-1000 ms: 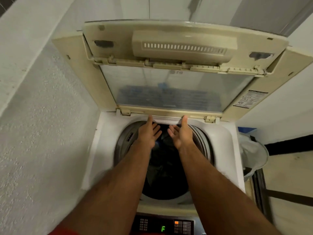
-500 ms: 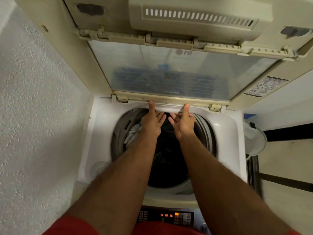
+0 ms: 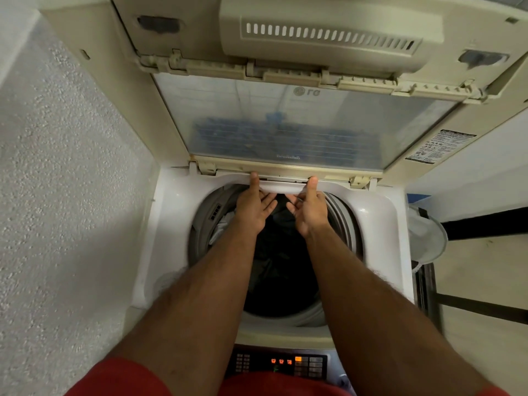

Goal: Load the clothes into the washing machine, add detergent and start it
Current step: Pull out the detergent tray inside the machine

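Reaching both hands to back rim of washing machine (image 3: 380, 224), left hand (image 3: 253, 208) and right hand (image 3: 310, 211) fingers pinching white drawer strip (image 3: 283, 186), likely for soap. Lid (image 3: 285, 124) up. Clothes (image 3: 274, 252) sit inside drum.

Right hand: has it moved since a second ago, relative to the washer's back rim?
Yes. The right hand has closed in on the rear drawer panel; its thumb now presses there.

A glossy white plastic washing machine (image 3: 380, 224) stands beside a rough, pebbled grey wall (image 3: 63, 172); its yellowed matt plastic lid (image 3: 314, 38) frames a hazy translucent panel (image 3: 257, 110). Dark, soft cloth clothes (image 3: 280, 252) fill the smooth grey drum (image 3: 347, 221).
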`<state>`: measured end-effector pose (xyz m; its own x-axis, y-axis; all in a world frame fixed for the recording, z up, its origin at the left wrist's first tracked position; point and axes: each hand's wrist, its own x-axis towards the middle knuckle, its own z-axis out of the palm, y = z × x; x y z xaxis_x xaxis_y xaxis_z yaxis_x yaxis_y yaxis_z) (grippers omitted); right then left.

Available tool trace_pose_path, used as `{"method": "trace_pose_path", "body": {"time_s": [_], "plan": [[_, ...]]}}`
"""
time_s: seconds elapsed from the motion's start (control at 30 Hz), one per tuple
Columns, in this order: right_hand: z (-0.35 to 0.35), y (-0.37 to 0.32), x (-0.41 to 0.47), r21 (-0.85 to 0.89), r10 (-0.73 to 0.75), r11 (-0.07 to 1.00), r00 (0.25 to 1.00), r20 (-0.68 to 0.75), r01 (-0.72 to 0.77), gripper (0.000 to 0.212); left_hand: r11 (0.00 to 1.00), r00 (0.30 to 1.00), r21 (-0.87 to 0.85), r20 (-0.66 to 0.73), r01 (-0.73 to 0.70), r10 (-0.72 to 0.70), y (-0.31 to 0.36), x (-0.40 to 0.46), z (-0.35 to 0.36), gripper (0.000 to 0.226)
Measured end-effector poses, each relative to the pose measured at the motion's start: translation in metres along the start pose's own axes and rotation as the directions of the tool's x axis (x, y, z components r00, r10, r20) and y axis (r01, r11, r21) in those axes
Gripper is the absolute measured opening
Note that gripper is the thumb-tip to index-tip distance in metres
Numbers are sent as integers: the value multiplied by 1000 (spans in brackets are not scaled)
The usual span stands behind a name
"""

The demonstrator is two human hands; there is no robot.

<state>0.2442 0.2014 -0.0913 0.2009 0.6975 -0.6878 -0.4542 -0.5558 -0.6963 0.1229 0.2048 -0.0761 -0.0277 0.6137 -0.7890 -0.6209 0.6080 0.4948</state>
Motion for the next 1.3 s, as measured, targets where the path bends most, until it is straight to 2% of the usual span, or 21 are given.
{"method": "trace_pose_path", "body": {"time_s": [0.17, 0.37, 0.63, 0.8, 1.17, 1.23, 1.3], "plan": [[-11, -1, -3, 44, 44, 998, 999, 13, -45, 29, 999, 999, 45, 23, -29, 28, 4, 8, -18, 39], [-16, -14, -4, 69, 98, 993, 995, 34, -100, 20, 991, 998, 121, 1, -56, 56, 8, 7, -16, 24], [-17, -13, -10, -31, 99, 995, 995, -10, -99, 18, 982, 997, 175, -12, -67, 70, 6, 1, -19, 36], [-25, -4, -20, -24, 93, 995, 996, -9, -93, 23, 983, 999, 180, 7, -38, 38, -4, -13, -30, 41], [-32, -6, -43, -20, 197, 980, 979, 41, -197, 22, 964, 1000, 264, 1, -13, 13, -5, -34, -40, 44], [-36, -2, -44, -97, 167, 981, 986, -20, -168, 19, 957, 1000, 290, -17, -14, 20, -4, -40, -42, 44], [-41, 2, -50, -183, 57, 980, 994, -93, -73, 15, 948, 998, 316, -35, -44, 58, -6, -49, -45, 27]]}}
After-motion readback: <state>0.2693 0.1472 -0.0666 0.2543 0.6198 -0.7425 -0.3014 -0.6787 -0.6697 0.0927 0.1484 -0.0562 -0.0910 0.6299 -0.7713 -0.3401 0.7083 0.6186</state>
